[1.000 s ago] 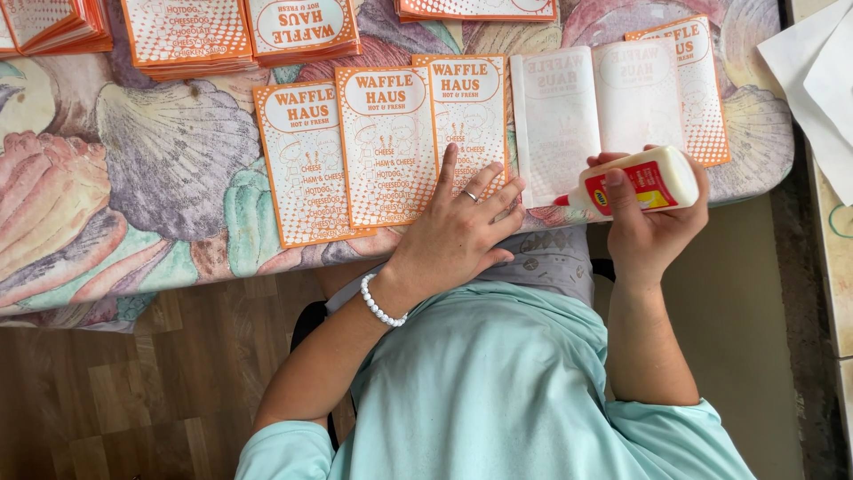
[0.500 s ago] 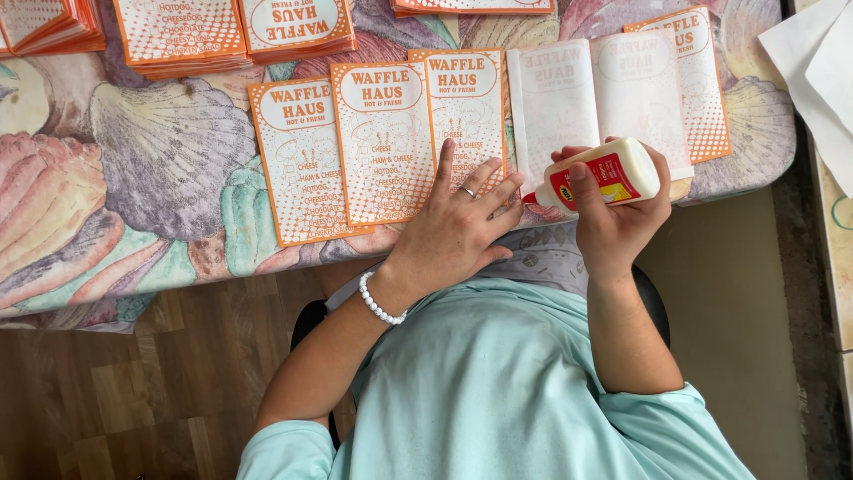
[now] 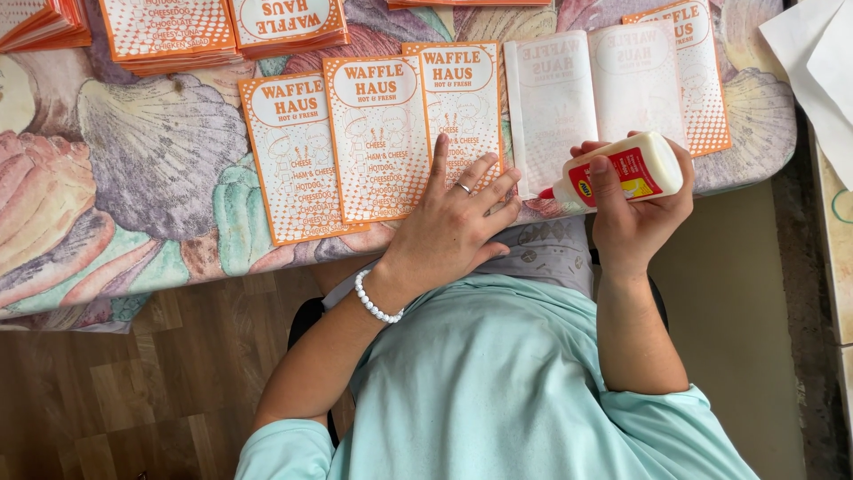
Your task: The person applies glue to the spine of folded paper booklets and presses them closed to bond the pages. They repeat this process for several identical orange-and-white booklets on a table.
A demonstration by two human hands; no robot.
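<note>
Left hand [image 3: 453, 222] lies flat, fingers spread, gripping nothing, pressing the rightmost of three orange-and-white printed sheets [image 3: 378, 133] overlapped on the bench [image 3: 142, 169], which carries a shell-patterned cloth. Right hand [image 3: 635, 209] is wrapped around a white glue bottle [image 3: 622, 169], tilted with its red tip toward the near edge of an opened, blank-side-up sheet [image 3: 595, 93]. Stacks of sheets [image 3: 222, 31] at far edge. White bead bracelet [image 3: 373, 302] on left wrist.

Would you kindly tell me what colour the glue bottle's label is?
Red with a yellow patch, on a white glue bottle in the right hand; the head view shows it.
</note>
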